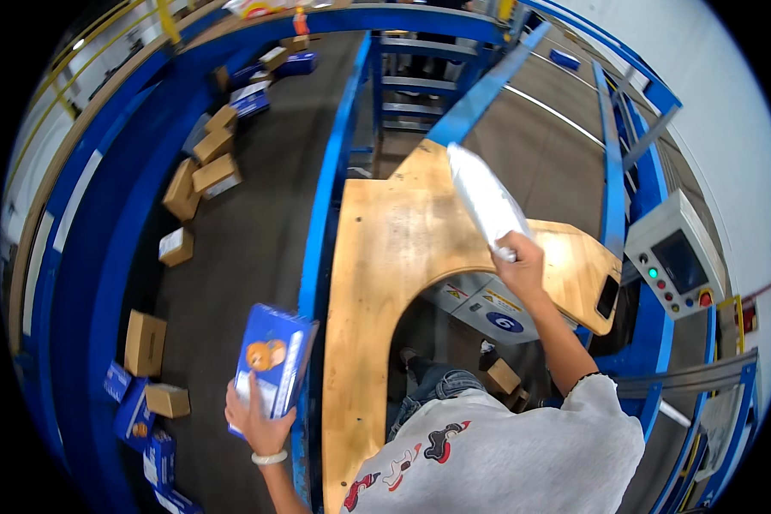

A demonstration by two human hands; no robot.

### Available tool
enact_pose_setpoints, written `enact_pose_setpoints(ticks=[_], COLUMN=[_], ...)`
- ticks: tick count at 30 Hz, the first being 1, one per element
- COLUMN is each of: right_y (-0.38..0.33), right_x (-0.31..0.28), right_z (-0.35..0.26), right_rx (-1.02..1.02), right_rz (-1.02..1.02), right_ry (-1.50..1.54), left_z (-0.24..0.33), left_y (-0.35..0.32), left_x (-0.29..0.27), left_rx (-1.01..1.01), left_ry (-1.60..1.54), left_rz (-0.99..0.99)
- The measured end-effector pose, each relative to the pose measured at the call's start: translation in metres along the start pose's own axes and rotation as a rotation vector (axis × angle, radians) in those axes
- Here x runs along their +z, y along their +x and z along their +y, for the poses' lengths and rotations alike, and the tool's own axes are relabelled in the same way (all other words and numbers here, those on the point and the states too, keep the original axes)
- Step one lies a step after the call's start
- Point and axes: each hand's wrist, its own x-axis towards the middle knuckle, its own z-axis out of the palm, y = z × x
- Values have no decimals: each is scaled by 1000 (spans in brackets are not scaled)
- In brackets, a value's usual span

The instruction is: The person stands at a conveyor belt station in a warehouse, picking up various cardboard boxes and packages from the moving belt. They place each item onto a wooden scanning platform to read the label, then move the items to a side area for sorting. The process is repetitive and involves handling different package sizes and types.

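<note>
My left hand grips a blue box with an orange-brown cartoon figure and a white label on it. It holds the box over the dark conveyor belt on the left, beside the blue rail. My right hand is closed around the near end of a white plastic mailer bag. The bag is raised above the far right part of the curved wooden table, its far end reaching toward the right-hand conveyor. My right fingers are partly hidden by the hand and the bag.
Several cardboard boxes and blue boxes lie along the left belt. A small blue box rides far up the right belt. At right are a control panel with buttons and a phone on the table edge.
</note>
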Motion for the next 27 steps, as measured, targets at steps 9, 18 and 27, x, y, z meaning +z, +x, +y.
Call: enact_pose_setpoints(ticks=[9, 18, 27], right_y=[-151, -57, 94], right_x=[31, 99, 86], right_z=[137, 199, 446], right_rx=[536, 1151, 1070], right_rz=[29, 650, 686], right_ry=[-116, 480, 273], left_z=[189, 194, 200], left_y=[136, 143, 167], left_x=[93, 91, 84], left_rx=[370, 85, 175], left_ry=[-146, -5, 72], left_rz=[-242, -315, -368])
